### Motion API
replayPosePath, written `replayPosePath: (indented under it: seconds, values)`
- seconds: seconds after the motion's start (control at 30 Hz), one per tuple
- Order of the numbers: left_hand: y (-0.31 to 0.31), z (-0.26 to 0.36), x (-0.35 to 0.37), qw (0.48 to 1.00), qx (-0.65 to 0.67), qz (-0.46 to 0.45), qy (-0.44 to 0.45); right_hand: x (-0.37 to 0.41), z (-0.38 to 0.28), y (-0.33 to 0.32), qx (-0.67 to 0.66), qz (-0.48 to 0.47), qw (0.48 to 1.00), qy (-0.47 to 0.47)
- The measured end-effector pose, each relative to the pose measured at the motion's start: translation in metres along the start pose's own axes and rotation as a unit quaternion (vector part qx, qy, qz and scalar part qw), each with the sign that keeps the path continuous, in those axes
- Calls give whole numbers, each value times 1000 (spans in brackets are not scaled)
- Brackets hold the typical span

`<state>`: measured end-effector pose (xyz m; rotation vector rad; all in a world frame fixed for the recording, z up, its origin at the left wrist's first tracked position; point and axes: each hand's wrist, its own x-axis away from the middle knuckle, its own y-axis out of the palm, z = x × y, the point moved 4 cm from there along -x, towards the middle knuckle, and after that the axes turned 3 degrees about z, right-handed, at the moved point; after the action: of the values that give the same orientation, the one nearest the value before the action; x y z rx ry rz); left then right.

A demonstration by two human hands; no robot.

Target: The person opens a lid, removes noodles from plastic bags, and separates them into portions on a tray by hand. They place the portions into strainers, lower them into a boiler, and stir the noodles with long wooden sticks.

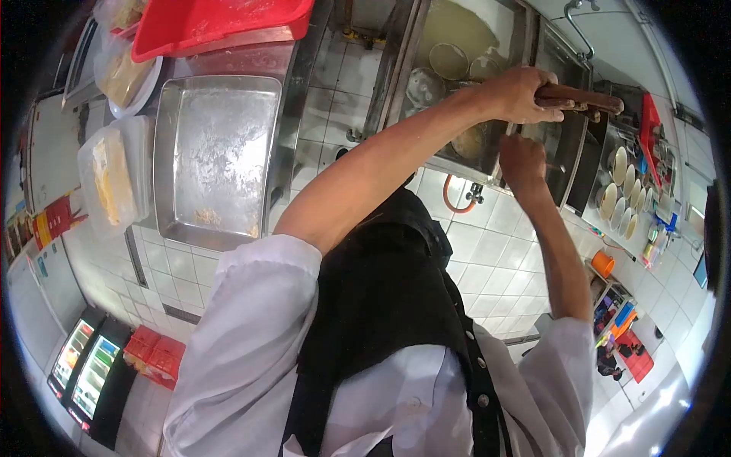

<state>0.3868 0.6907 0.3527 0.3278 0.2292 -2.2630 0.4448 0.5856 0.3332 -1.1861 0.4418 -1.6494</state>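
My left hand (525, 95) reaches across to the upper right, its fingers wrapped round a brown wooden handle (598, 99) that points right. Just below it my right hand (522, 158) is closed in a fist at the front edge of the steel cooking unit; what it grips, if anything, is hidden. Behind my left hand lies a basin of cloudy liquid (472, 34) with round strainers (448, 61) in it. A rounded, brownish item (467, 142) shows under my left forearm.
At the left, a shallow metal tray (221, 152) rests on a steel counter beside a red tub (221, 27) and a plastic container (110, 179). Stacked bowls (620, 190) stand at the right. A hose (448, 196) with a valve hangs below the unit.
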Motion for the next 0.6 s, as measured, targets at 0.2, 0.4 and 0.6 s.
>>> replayPosePath:
  seconds: [0.2, 0.4, 0.6]
  values:
    - [5, -4, -10, 1000, -13, -19, 1, -7, -50, -31, -57, 42, 997, -41]
    - [1, -15, -11, 998, -35, -37, -28, -27, -55, -4, -95, 84, 992, -20]
    - [1, -11, -4, 997, -65, -28, -30, -35, -57, 9, -122, -41, 991, -38]
